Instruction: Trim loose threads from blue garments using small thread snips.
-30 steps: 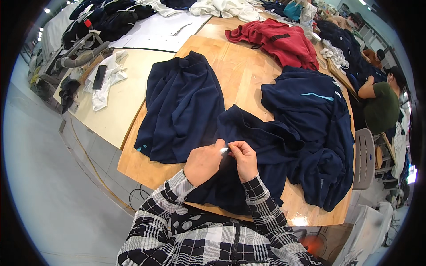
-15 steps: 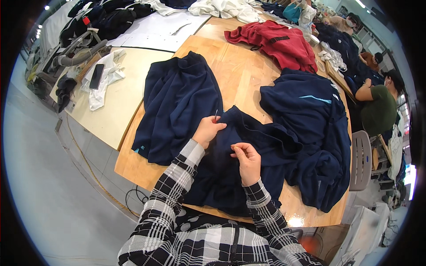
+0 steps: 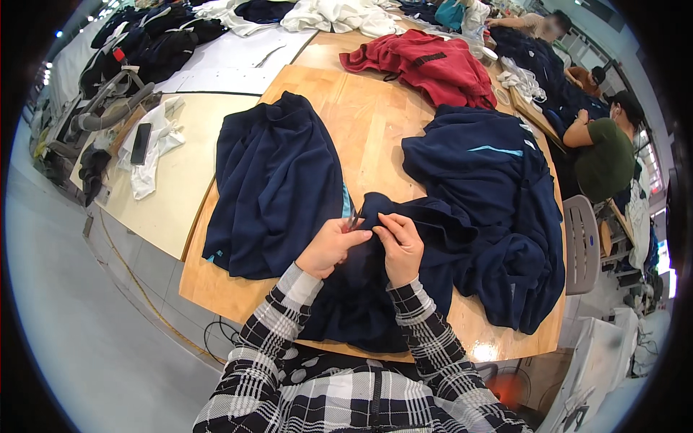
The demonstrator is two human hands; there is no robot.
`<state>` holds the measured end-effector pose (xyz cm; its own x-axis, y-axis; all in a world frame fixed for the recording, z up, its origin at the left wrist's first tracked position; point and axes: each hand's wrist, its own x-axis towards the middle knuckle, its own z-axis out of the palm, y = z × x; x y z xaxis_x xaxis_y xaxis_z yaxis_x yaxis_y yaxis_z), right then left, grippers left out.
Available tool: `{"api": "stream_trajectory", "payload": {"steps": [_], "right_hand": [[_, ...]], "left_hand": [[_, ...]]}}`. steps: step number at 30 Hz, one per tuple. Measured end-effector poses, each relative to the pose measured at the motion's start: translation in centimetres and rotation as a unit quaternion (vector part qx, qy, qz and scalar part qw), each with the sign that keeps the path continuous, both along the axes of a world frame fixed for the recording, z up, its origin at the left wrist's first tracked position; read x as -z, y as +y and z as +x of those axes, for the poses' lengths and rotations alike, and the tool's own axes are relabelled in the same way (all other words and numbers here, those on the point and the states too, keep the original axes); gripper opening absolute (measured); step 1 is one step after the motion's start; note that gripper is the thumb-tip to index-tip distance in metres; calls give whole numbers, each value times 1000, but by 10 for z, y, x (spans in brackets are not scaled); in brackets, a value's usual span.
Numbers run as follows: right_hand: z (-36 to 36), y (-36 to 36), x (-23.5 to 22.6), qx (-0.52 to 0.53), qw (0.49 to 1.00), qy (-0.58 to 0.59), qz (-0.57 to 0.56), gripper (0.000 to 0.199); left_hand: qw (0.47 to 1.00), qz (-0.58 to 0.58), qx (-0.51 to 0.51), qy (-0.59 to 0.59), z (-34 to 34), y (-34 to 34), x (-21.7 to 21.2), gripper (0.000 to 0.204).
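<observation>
A navy garment (image 3: 426,216) lies across the table in front of me, its waistband edge bunched upward. My left hand (image 3: 328,247) is closed around small thread snips (image 3: 354,219) with a bit of red on them, the dark tips pointing away from me beside the garment's edge. Close by, almost touching it, my right hand (image 3: 401,249) pinches that edge between thumb and fingers. Whether a thread is caught there is too small to see. To the left rests a second navy garment (image 3: 274,180) with light-blue trim; to the right lies a navy top (image 3: 480,166) with a light-blue stripe.
A red garment (image 3: 433,65) lies at the far side of the wooden table (image 3: 361,115). On the pale table at left, a phone (image 3: 141,143) rests on white cloth. People work at the far right, near a grey chair (image 3: 582,245). Piled clothes line the back.
My hands have come together at the garment's edge, the left moving nearer me and the right lifting slightly toward it. The snips now point beside the right fingertips. The whole view has shifted slightly.
</observation>
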<state>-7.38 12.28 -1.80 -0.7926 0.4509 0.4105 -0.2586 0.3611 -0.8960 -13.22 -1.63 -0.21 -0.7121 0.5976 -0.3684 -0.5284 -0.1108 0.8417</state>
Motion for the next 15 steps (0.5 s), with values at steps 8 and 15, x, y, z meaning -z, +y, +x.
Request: {"api": "stream_trajectory", "payload": {"steps": [8,15], "right_hand": [[2,10,-4,-12,1000,19,3,6],[-4,11,6,-105,987,-83,-91,7]], "left_hand": [[993,72,26,-91,15,-11,1,7],[983,-88,-18,158,17,-26,5,24]]}}
